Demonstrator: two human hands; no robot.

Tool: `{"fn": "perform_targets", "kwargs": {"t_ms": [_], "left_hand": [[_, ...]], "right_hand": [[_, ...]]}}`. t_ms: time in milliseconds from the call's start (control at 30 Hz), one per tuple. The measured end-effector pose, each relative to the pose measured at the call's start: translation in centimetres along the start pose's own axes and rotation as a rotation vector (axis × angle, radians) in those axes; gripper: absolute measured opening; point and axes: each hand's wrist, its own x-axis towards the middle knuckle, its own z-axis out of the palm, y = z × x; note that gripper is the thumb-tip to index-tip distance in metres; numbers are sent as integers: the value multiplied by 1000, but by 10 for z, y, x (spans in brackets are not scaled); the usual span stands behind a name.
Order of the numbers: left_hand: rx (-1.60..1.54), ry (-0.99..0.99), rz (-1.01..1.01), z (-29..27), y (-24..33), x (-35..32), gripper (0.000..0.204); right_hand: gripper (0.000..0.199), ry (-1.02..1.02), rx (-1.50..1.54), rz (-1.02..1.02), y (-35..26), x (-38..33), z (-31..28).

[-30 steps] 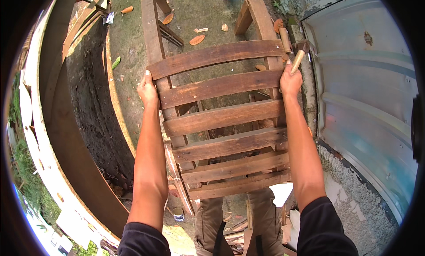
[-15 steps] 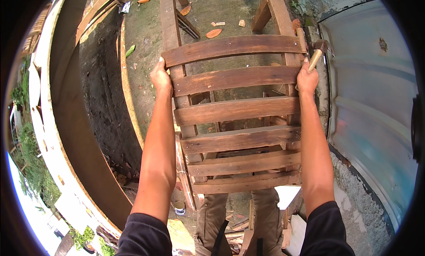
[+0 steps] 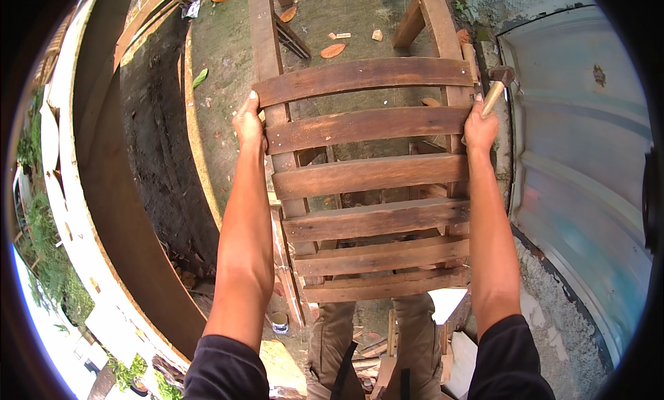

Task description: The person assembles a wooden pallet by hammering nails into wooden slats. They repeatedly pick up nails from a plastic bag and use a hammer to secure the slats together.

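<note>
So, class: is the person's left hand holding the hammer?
No: the hammer is in the right hand; the left hand grips the slatted wooden frame.

We see the slatted frame [image 3: 370,178] above the ground [image 3: 228,47]. A curved wall [image 3: 131,213] lies left. A metal sheet [image 3: 574,171] lies right.

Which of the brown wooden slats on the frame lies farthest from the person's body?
The top dark brown wooden slat, the longest. Both hands, left and right, grip the frame's side rails just below it; the other five slats sit nearer the person.
</note>
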Motion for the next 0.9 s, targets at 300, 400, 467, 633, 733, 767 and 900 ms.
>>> {"fn": "perform_targets", "kwargs": {"t_ms": [300, 400, 467, 633, 733, 767, 900], "left_hand": [[65, 17, 93, -2, -4, 3, 39], [93, 19, 123, -8, -3, 7, 39], [107, 27, 153, -11, -5, 8, 39], [112, 34, 130, -4, -1, 3, 38], [170, 32, 208, -9, -9, 9, 37], [176, 23, 209, -12, -8, 10, 37], [183, 10, 209, -8, -10, 7, 37]], "right_hand": [[53, 71, 21, -45, -5, -5, 3], [54, 55, 48, -28, -12, -8, 3], [55, 40, 64, -8, -19, -11, 4], [57, 45, -1, -21, -7, -5, 4], [58, 12, -7, 13, -11, -4, 2], [59, 8, -3, 23, -12, -7, 3], [58, 30, -6, 13, -11, -7, -1]]}}
